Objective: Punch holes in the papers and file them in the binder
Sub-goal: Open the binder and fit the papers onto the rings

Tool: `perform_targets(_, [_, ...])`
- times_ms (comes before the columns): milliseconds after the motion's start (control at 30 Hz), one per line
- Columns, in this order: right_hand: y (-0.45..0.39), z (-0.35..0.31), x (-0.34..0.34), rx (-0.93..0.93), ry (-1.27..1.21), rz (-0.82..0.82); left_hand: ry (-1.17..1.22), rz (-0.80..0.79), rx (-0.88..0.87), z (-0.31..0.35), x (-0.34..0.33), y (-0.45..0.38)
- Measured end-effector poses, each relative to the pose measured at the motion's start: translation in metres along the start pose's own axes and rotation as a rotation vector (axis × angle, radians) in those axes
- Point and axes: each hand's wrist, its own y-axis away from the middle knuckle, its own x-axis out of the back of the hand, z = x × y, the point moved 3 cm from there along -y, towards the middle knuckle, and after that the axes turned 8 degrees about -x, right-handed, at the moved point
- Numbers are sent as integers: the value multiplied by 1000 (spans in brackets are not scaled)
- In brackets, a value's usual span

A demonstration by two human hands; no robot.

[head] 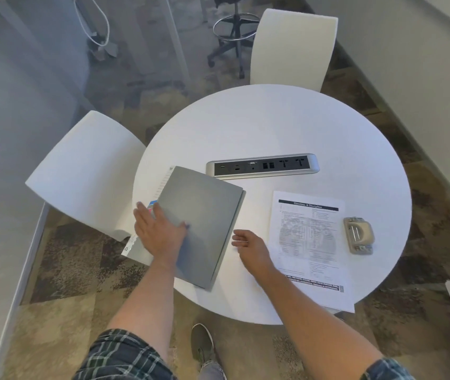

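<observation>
Binder: grey binder (201,223) lies closed and skewed at the near left of the round white table (273,127), its left edge overhanging the rim, with an index sheet with coloured tabs (160,192) sticking out from beneath on that side.
Left hand: my left hand (159,234) lies flat on the cover's left part, fingers straight and spread, nothing gripped. I judge it is there to pin the binder so it cannot slide off the rim.
Right hand: my right hand (251,245) hovers just right of the binder's edge, fingers loosely curled, holding nothing. Whether it touches the tabletop I cannot tell.
Papers: printed papers (310,242) lie face up to the right, near edge hanging off the table toward me. No holes visible along any margin.
Punch: beige hole punch (358,235) sits just beside the papers' right edge, apart from both hands, untouched.
Other: power and data strip (262,167) is set into the table beyond the binder; two white chairs (292,48) stand around it.
Step, judged: early; the binder is shut and nothing is punched.
Risk, judged: overhanging binder and papers could slip if nudged.
</observation>
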Motion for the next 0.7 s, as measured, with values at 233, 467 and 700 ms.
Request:
perform_targets(233, [-1, -14, -30, -93, 21, -44, 74, -185, 115, -34, -3, -7])
perform_targets(467, [-2, -33, -26, -124, -306, -68, 101, -142, 112, -42, -7, -4])
perform_targets(700, [3, -83, -17, 38, -428, -1, 299, -280, 11, -38, 18, 14])
